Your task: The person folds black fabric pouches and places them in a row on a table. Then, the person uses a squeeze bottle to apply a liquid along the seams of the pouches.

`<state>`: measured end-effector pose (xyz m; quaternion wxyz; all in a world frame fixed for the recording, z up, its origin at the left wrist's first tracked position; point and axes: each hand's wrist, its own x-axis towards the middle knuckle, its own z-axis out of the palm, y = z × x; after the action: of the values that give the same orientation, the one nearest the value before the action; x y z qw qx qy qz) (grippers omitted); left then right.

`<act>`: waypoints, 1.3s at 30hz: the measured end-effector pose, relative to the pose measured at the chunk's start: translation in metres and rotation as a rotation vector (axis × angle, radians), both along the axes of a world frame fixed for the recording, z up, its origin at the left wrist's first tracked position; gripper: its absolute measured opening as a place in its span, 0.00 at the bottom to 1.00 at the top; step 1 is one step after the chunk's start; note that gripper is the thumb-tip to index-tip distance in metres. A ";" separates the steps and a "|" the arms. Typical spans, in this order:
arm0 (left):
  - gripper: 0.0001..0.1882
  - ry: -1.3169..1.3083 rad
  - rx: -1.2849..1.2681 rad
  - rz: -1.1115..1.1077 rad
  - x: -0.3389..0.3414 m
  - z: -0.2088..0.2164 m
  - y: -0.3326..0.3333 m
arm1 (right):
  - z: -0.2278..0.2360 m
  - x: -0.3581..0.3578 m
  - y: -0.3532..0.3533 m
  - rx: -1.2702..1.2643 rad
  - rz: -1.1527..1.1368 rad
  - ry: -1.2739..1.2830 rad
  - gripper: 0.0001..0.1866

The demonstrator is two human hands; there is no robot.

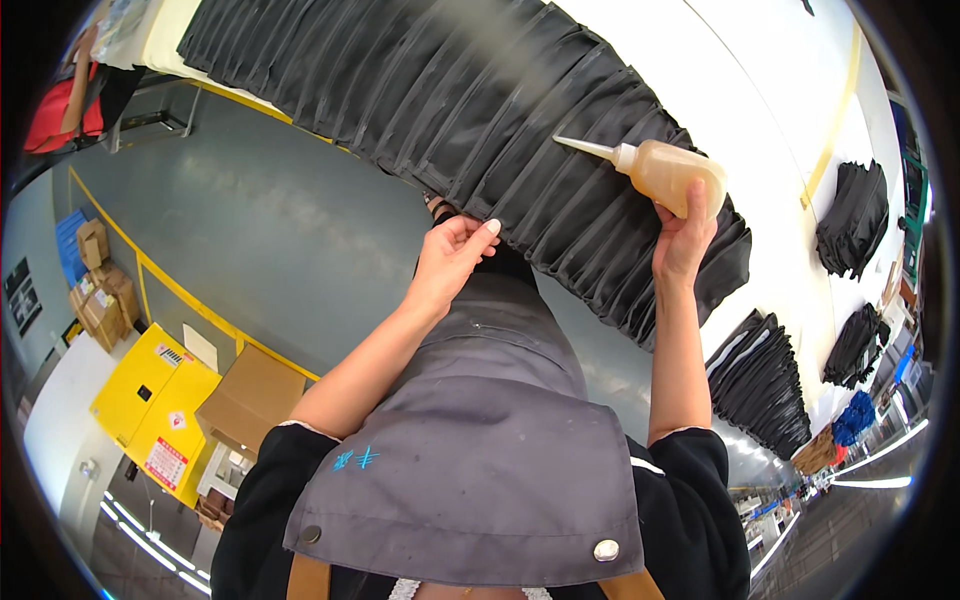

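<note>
My right hand [686, 228] is closed round a squeeze bottle [668, 172] of amber liquid. The bottle lies tilted, its long thin nozzle pointing left over a long row of overlapping black fabric pieces [450, 90]. At the near edge of that row is my left hand [458, 258], its fingers curled and the thumb pressed toward them. The thumb tip meets the fabric's edge; whether the fingers pinch a piece there is hidden.
The fabric row lies on a white table [740, 90]. More black fabric stacks [852, 220] sit to the right. On the left, past a grey floor [290, 210] with yellow lines, stand a yellow cabinet [150, 400], a cardboard box [250, 400] and several smaller cartons [103, 305].
</note>
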<state>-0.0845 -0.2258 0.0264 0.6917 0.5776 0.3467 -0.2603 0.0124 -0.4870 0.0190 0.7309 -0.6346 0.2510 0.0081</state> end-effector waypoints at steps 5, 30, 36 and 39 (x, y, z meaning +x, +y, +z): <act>0.18 0.016 -0.005 0.023 0.000 0.000 -0.001 | 0.004 -0.019 0.005 0.013 0.056 0.018 0.25; 0.18 0.039 -0.043 -0.136 -0.006 -0.007 -0.019 | 0.012 0.021 -0.049 0.126 -0.212 -0.100 0.32; 0.17 0.032 -0.027 -0.124 -0.009 -0.012 -0.021 | 0.005 0.033 -0.047 0.024 -0.192 -0.171 0.31; 0.17 0.029 -0.020 -0.124 -0.008 -0.011 -0.021 | 0.002 0.037 -0.045 -0.008 -0.175 -0.172 0.29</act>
<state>-0.0924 -0.2472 0.0159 0.6748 0.5871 0.3176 -0.3148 0.0491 -0.5324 0.0209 0.7451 -0.6115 0.2419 -0.1110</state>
